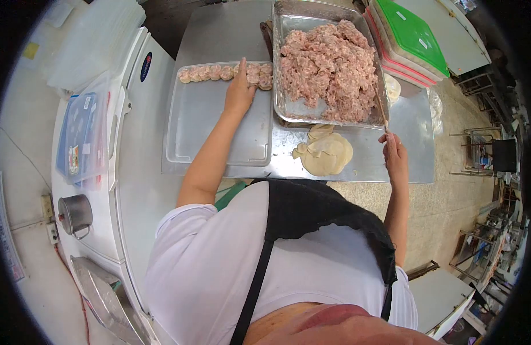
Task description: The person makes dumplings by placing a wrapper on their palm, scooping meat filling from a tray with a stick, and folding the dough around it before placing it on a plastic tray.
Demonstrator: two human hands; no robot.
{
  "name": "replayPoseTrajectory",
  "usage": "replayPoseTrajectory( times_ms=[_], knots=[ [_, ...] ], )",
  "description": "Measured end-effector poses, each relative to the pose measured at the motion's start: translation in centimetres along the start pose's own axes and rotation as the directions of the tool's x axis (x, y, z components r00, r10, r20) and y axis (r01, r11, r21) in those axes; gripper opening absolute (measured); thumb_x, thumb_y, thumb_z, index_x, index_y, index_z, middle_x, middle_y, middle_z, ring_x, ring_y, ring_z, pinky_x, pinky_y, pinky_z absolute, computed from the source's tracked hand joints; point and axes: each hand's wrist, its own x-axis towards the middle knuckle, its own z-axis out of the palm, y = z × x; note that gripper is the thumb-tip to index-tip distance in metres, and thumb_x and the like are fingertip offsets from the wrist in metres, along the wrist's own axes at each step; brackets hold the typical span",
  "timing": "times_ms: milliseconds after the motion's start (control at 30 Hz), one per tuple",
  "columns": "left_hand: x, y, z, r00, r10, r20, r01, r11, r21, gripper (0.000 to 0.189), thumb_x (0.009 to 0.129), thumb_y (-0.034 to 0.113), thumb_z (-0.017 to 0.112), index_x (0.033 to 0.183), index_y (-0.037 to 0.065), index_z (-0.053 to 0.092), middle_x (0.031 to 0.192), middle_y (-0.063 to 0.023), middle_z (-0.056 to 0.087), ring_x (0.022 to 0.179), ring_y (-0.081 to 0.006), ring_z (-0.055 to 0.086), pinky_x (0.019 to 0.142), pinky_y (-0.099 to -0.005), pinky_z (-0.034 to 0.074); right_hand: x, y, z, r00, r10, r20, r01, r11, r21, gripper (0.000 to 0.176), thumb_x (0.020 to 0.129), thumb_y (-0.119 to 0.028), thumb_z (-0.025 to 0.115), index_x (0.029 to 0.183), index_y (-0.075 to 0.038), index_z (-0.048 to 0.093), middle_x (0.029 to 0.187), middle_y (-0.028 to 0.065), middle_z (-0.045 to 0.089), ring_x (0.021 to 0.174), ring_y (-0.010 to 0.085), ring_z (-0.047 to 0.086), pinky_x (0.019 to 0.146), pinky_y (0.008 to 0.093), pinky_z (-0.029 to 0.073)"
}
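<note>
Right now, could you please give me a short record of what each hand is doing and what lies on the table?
left hand: resting on the row of dumplings at the far edge of the clear tray
right hand: gripping a thin stick that points toward the meat pan
meat pan: metal, heaped with minced filling
wrappers: loose stack on the metal table, between the hands
containers: stacked beyond the pan, green lid on top
</note>
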Motion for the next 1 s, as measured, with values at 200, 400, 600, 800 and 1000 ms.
replayPoseTrajectory(
  times_ms=[200,400,600,800,1000],
  knots=[
    [-1.0,0.4,-1.3,0.984,-0.177,0.039,0.179,0.981,-0.069,0.073,0.08,0.002,0.06,0.145,0.007,0.028,0.125,-0.0216,0.054,0.104,-0.0363,0.058,0.088,-0.042,0.047,2.9,-1.2,-0.8,0.968,-0.152,0.201,0.208,0.932,-0.297,0.038,0.099,-0.034,0.044,0.087,-0.001,0.06,0.069,0.0138,0.059,0.062,0.024,0.055,0.06,0.0361,0.045],
    [-0.7,2.4,0.0,0.98,-0.195,-0.029,0.191,0.975,-0.116,0.06,0.085,0.004,0.051,0.142,0.009,0.034,0.095,-0.021,0.065,0.075,-0.0337,0.065,0.073,-0.044,0.049,11.9,-5.0,-2.6,0.822,-0.338,0.458,0.555,0.297,-0.777,0.027,0.09,-0.026,0.052,0.081,-0.005,0.067,0.075,0.0187,0.065,0.072,0.0365,0.064,0.064,0.0466,0.049],
    [-6.9,8.4,-1.5,0.97,-0.243,-0.013,0.243,0.966,0.089,0.04,0.086,0.007,0.052,0.126,0.008,0.049,0.092,-0.0169,0.064,0.073,-0.0301,0.063,0.071,-0.0407,0.049,8.5,-3.7,1.6,0.589,-0.454,0.668,0.792,0.159,-0.589,0.017,0.077,-0.017,0.059,0.072,-0.004,0.069,0.071,0.0164,0.067,0.068,0.0293,0.068,0.061,0.0414,0.055],
    [-13.0,14.7,1.9,0.989,0.001,-0.145,-0.001,1.0,0.002,0.017,0.084,0.008,0.059,0.101,0.005,0.061,0.097,-0.0132,0.062,0.088,-0.0307,0.059,0.077,-0.0384,0.047,16.3,-5.3,-0.7,0.539,-0.599,0.592,0.746,0.014,-0.666,0.017,0.077,-0.016,0.057,0.068,-0.007,0.068,0.069,0.0138,0.066,0.069,0.0284,0.068,0.057,0.0406,0.053],
    [-11.3,15.1,8.4,0.938,0.308,0.158,-0.306,0.951,-0.041,0.017,0.083,0.011,0.061,0.1,0.008,0.065,0.096,-0.0121,0.063,0.09,-0.0332,0.058,0.081,-0.0395,0.045,10.6,-2.9,1.4,0.408,-0.638,0.652,0.876,0.073,-0.477,0.015,0.074,-0.012,0.057,0.067,-0.004,0.067,0.068,0.0152,0.066,0.068,0.029,0.068,0.055,0.0399,0.053]
  ],
)
